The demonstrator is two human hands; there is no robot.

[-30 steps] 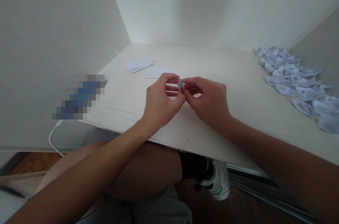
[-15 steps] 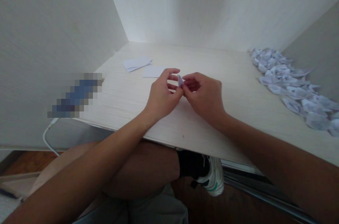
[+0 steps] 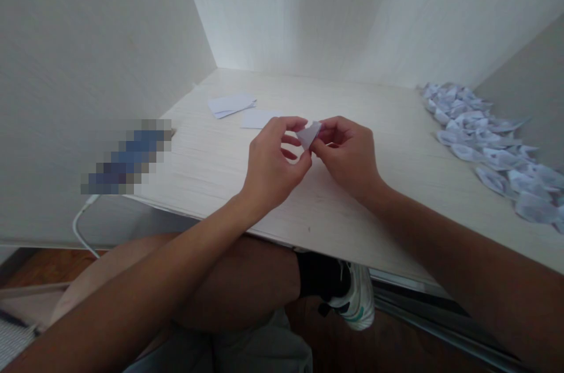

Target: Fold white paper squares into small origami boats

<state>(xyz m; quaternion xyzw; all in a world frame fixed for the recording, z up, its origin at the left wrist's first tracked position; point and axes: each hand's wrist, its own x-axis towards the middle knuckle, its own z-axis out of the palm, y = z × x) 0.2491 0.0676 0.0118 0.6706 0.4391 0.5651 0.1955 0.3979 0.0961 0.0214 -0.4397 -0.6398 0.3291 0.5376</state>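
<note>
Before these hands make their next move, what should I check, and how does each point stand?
1. Folded paper held in the right hand: ok, pinched at the fingertips.
2. Left hand gripping it too: cannot tell, its fingertips are close by.
3. Creases sharp: cannot tell, too small.
4. Flat papers squared up: not ok, they lie askew.
5. Folded pieces clear of the right hand: ok, they lie off to its right.
6. Cable clear of both hands: ok, far left.

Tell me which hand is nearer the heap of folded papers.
Right. The right hand is left of the heap of folded papers, apart from it; the left hand is farther left.
</note>
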